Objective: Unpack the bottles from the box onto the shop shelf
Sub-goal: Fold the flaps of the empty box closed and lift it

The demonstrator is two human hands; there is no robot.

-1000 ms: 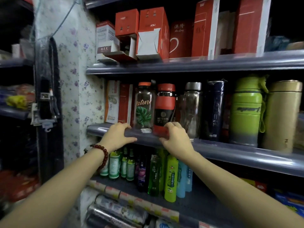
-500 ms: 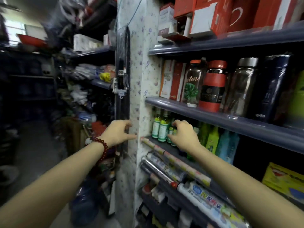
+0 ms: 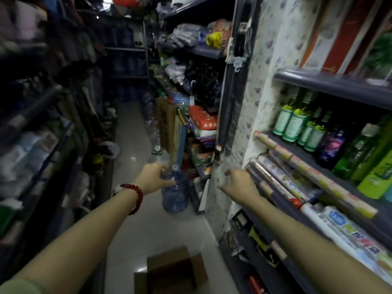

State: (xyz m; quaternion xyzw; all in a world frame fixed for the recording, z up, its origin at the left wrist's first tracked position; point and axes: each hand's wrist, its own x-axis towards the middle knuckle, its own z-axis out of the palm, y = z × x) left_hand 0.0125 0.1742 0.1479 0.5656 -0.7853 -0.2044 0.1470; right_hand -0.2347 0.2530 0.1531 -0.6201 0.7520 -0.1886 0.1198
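Reaching out over the aisle, you had both hands empty: left hand point(image 3: 153, 177) loosely curled, fingers half-open, nothing in it; right hand point(image 3: 237, 183) spread open, also holding nothing. The cardboard box point(image 3: 171, 270) sat on the floor below you, flaps open, interior too dark to tell if bottles remained. The shop shelf point(image 3: 331, 81) was at your right, w/ boxes on it.

Risks, as judged: bending to the box could swing your right elbow into the wrapping-paper rolls point(image 3: 307, 164) jutting past the shelf lip, knocking them off. The big water jug point(image 3: 175, 192) stood just ahead on the floor; a step fwd could kick it.

Room: aisle narrow, shelving both sides, clear floor only btwn box & jug. Shelf edges close at right.
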